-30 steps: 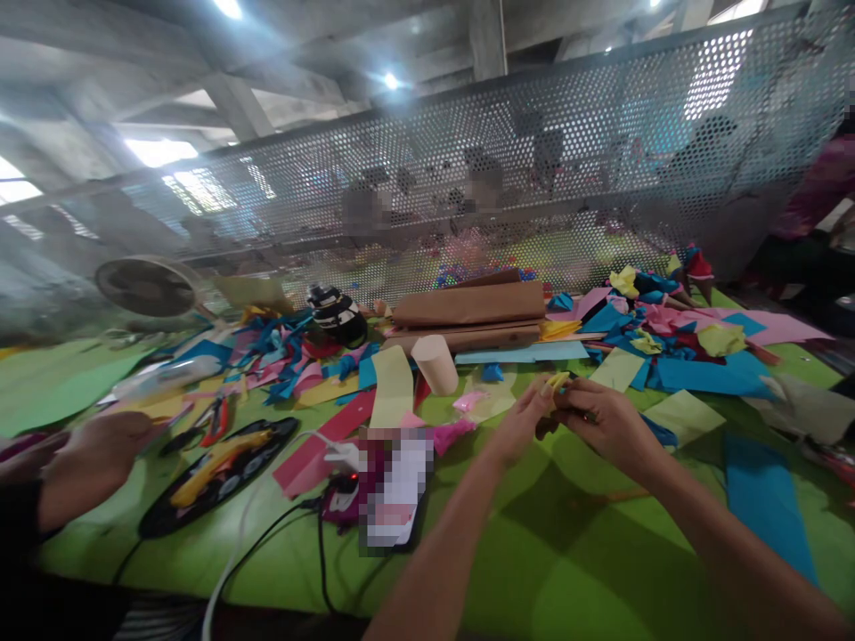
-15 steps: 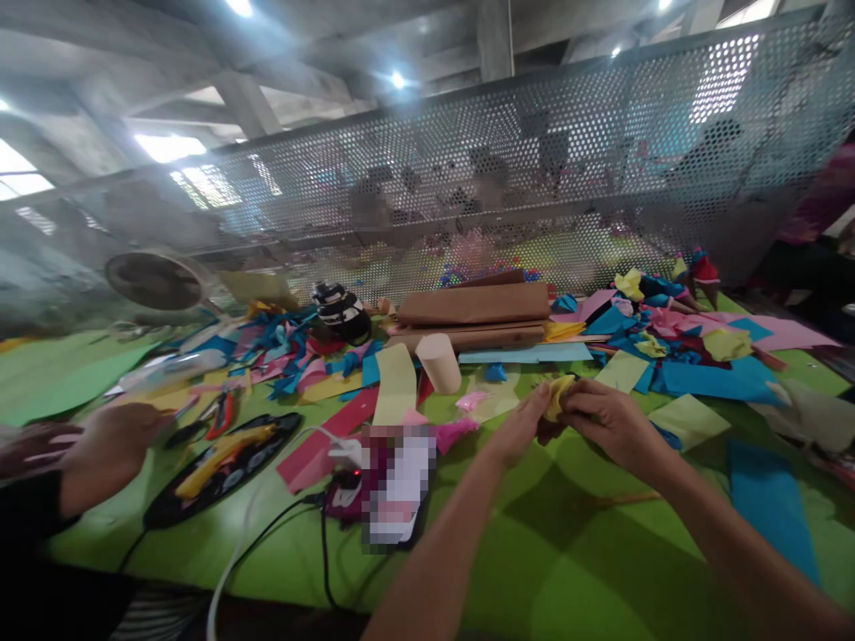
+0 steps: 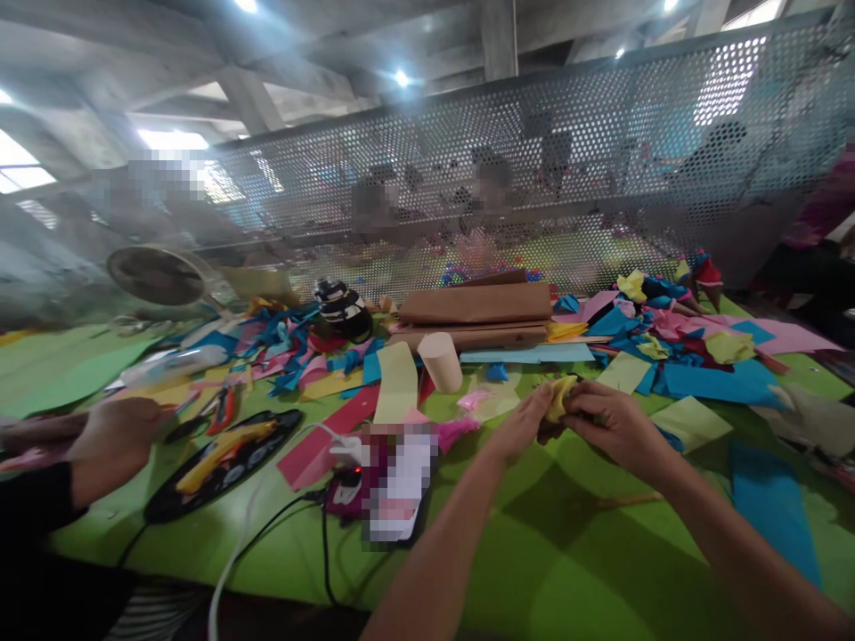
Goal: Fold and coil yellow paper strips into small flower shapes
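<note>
1. We had our left hand (image 3: 523, 418) and right hand (image 3: 609, 418) pinched on one crumpled yellow paper piece (image 3: 558, 401).
2. We held it above the flat green tabletop (image 3: 554, 570), right of the pale cream cylinder (image 3: 441, 363), partly hidden by our grip.

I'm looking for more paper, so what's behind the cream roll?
Brown paper shows behind the roll, reaching past it on both sides. Whatever lies directly behind the roll is covered, so I can't tell.
</note>
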Tool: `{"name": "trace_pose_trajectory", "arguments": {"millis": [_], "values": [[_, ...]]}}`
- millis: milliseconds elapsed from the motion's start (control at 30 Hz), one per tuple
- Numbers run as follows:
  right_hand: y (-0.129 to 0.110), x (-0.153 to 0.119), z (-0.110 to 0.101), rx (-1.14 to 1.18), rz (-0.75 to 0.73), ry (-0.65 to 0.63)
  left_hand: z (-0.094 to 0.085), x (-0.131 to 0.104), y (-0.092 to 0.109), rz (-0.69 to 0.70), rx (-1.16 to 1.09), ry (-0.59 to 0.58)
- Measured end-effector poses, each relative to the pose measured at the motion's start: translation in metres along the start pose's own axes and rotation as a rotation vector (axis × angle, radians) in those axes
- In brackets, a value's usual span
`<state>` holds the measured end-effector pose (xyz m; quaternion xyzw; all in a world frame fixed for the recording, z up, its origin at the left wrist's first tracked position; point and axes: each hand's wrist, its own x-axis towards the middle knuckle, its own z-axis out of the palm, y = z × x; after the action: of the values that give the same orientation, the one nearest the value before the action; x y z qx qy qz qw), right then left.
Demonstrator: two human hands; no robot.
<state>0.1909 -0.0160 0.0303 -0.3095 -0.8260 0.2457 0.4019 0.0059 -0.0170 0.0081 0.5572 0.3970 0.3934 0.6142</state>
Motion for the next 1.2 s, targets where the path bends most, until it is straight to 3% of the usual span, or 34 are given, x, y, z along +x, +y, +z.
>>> {"name": "trace_pose_trajectory", "arguments": {"millis": [1200], "values": [[-0.0021,-0.0013,-0.0023,0.056,0.056,-0.025,0.0019,-0.0010,0.0015,-0.027,0.002,-0.022]]}}
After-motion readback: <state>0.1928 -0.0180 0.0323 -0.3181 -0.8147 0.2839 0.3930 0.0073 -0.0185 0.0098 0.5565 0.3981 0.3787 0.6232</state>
